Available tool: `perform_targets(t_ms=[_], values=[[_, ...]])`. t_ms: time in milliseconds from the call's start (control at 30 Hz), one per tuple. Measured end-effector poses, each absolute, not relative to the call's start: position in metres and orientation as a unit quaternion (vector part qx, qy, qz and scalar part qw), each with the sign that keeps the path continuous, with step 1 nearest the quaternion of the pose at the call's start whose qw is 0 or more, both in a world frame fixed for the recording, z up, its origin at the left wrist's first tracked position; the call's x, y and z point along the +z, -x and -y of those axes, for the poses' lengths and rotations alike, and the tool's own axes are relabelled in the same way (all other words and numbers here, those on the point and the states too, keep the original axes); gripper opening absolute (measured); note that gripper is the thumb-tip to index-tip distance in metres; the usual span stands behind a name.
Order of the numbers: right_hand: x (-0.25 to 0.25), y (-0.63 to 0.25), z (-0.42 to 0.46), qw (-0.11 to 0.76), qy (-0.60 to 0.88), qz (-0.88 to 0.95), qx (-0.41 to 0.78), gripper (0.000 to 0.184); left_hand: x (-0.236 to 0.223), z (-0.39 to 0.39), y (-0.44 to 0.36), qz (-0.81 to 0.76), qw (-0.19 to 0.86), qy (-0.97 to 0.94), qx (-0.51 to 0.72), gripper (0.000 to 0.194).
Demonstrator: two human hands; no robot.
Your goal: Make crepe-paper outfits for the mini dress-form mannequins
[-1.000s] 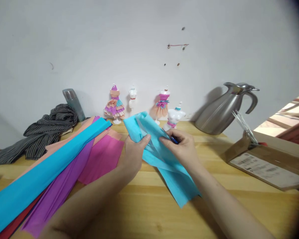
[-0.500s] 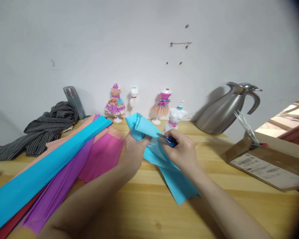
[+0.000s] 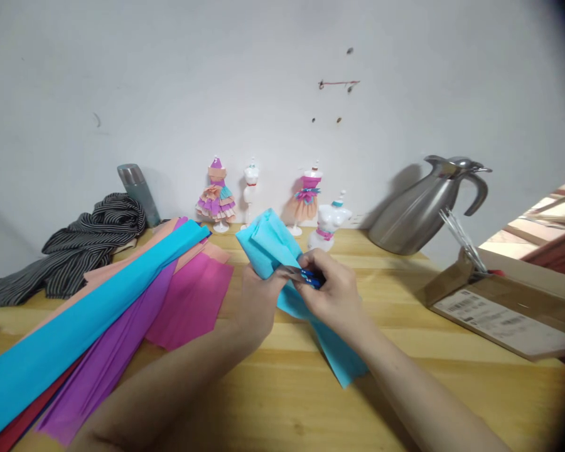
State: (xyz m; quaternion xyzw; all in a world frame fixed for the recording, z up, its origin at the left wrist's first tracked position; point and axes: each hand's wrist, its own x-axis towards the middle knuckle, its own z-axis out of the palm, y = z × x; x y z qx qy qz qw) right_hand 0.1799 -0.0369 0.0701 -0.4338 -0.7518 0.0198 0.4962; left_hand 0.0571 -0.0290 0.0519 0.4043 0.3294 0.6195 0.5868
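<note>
My left hand [image 3: 258, 301] is closed on a folded sheet of light blue crepe paper [image 3: 269, 242], whose upper part sticks up above the thumb. In my right hand [image 3: 332, 285] are small blue-handled scissors [image 3: 313, 278]. Their blades point left and lie against the paper right beside my left thumb; whether they are cutting cannot be made out. The paper's lower end hangs below my right hand to the tabletop. Behind stand miniature dress forms: one in a tiered paper dress [image 3: 216, 201], one in a pink and peach dress [image 3: 307, 198], and two white ones [image 3: 333, 220].
Left on the wooden table [image 3: 263, 402] lie long strips of blue crepe paper [image 3: 98, 320], purple paper [image 3: 108, 358] and magenta paper [image 3: 193, 301]. A striped cloth [image 3: 85, 238] and a flask [image 3: 139, 194] lie behind. At right are a steel jug [image 3: 412, 213] and a cardboard box [image 3: 503, 307].
The scissors have moved left and down from the paper's right side to my left thumb. The paper's upper part has been folded over, and my right hand has come closer to my left.
</note>
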Motion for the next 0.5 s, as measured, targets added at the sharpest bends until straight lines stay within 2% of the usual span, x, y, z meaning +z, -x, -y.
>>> perform_targets(t_ms=[100, 233, 300, 500], values=[[0.0734, -0.1801, 0.0386, 0.472, 0.437, 0.764, 0.049, 0.004, 0.0566, 0.0324, -0.0555, -0.306, 0.601, -0.403, 0.619, 0.012], [0.0755, -0.1824, 0.0390, 0.469, 0.445, 0.754, 0.114, 0.029, 0.0602, 0.0346, -0.0561, -0.266, 0.624, -0.383, 0.627, 0.024], [0.0749, -0.1830, 0.0385, 0.474, 0.450, 0.744, 0.143, 0.034, 0.0594, 0.0342, -0.0571, -0.233, 0.641, -0.382, 0.623, 0.025], [0.0770, -0.1837, 0.0396, 0.479, 0.451, 0.733, 0.173, 0.029, 0.0505, 0.0271, -0.0555, -0.272, 0.626, -0.391, 0.617, 0.020]])
